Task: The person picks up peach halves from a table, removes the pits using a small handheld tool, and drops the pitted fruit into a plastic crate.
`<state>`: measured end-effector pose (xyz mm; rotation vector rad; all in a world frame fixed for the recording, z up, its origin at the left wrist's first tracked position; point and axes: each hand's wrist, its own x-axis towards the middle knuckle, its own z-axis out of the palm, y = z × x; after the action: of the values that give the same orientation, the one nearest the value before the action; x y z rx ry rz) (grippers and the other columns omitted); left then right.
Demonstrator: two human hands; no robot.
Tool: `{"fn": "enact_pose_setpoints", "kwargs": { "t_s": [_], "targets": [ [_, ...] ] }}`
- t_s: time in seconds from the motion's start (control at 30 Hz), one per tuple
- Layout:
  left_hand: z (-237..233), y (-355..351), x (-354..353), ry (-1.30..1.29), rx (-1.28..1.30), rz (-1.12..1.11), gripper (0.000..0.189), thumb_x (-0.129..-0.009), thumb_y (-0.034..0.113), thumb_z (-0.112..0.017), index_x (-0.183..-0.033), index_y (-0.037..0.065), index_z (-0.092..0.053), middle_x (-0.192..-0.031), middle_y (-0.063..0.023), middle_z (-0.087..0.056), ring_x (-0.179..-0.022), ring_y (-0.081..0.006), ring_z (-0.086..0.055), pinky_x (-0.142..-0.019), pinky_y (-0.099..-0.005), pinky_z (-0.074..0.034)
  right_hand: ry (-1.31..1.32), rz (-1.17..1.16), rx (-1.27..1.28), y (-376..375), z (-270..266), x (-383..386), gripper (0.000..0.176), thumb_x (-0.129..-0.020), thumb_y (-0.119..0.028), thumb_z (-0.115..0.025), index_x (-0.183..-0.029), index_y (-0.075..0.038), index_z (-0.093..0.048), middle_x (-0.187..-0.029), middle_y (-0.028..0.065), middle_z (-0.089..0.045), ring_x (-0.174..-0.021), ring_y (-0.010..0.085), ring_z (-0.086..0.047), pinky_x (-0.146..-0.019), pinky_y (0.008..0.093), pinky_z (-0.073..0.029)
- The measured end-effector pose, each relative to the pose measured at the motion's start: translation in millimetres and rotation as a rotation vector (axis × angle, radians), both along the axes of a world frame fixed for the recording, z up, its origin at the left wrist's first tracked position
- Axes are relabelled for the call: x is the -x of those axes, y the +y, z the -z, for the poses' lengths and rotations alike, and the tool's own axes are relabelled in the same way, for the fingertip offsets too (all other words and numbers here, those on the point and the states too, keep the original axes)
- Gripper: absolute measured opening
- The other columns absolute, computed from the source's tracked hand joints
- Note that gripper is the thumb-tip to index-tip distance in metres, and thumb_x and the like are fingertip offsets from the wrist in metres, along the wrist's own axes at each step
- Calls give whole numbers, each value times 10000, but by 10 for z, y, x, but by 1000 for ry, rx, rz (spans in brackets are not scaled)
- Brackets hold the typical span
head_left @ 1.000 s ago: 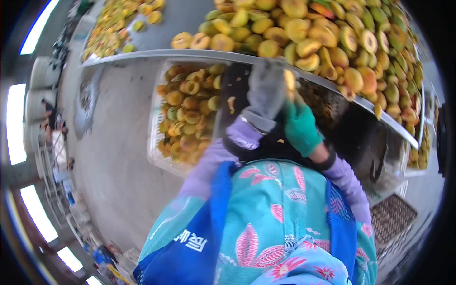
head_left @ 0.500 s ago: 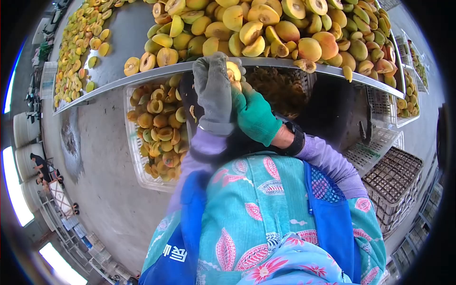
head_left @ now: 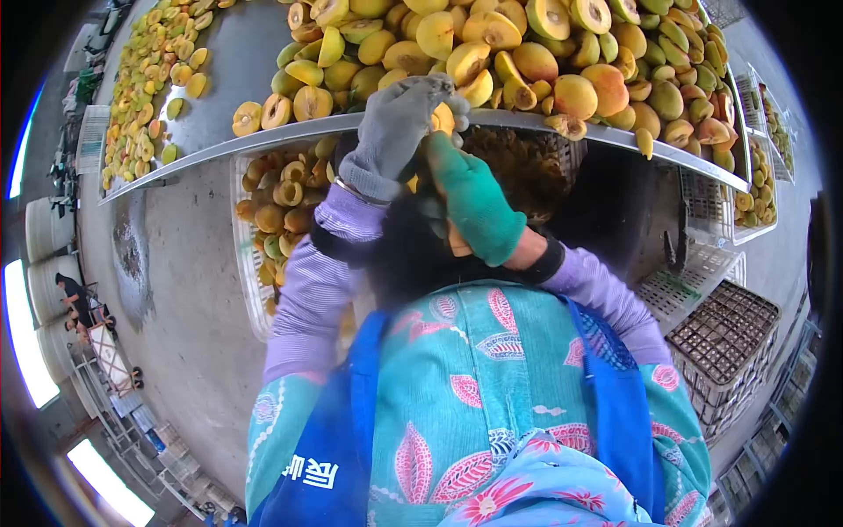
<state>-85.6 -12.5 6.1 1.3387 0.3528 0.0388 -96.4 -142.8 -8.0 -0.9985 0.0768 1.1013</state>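
Observation:
My left hand (head_left: 395,127), in a grey glove, is closed around a yellow peach piece (head_left: 443,119) at the table's front rim. My right hand (head_left: 479,202), in a green glove, has its fingers closed right up against that fruit; what it grips is hidden, and I cannot tell what it is. A tan piece (head_left: 457,240) shows beneath the right palm. Just beyond both hands, a heap of halved peaches (head_left: 536,61) lies on the metal table (head_left: 230,140).
Below the table on the left stands a white crate (head_left: 255,303) of peach halves. Dark brown scraps (head_left: 518,171) fill a container under the rim. Stacked crates (head_left: 724,329) are at the right. More halves (head_left: 145,97) lie on the table's far left; people (head_left: 77,303) are in the distance.
My left hand has tilted, its wrist and forearm swinging left and outward. The right hand has turned slightly, and a tan piece now shows below it.

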Motion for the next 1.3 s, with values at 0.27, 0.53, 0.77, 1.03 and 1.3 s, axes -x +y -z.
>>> {"fn": "enact_pose_setpoints", "kwargs": {
  "t_s": [0.27,0.53,0.77,1.03,1.3],
  "targets": [
    [280,-57,85,-42,168,-58,235,-934,178,-519,-992,-31,-608,-899,-170,-675,-769,-230,-663,-677,-326,-550,153,-28,27,-86,-67,-10,410,-945,-562,-464,-824,-171,-497,-581,-45,-412,-433,88,-378,-381,253,-319],
    [392,64,-62,-114,-287,164,312,-950,232,-485,-910,-33,-646,-849,-119,-673,-760,-208,-653,-674,-321,-533,345,-80,-142,-55,-252,13,309,-990,-477,-415,-999,-190,-529,-589,-67,-356,-458,96,-348,-467,258,-325],
    [484,-103,325,-165,735,-308,305,-950,304,-503,-933,10,-583,-803,-150,-620,-678,-278,-626,-608,-373,-544,511,-295,-340,-114,-41,-63,352,-993,-489,-393,-917,-166,-511,-567,-81,-372,-436,75,-346,-449,252,-291],
    [338,167,649,-409,96,-187,340,-970,333,-473,-924,14,-582,-859,-135,-618,-736,-262,-634,-649,-367,-541,699,-474,-531,10,73,72,378,-998,-509,-360,-918,-168,-505,-548,-87,-358,-411,63,-323,-424,244,-272],
    [548,163,783,-119,1020,-538,269,-943,297,-493,-938,49,-596,-854,-129,-634,-747,-270,-627,-623,-402,-535,679,-373,-627,-214,33,-23,437,-999,-550,-283,-889,-154,-433,-515,-78,-359,-372,70,-326,-402,233,-274]
  ]
}}
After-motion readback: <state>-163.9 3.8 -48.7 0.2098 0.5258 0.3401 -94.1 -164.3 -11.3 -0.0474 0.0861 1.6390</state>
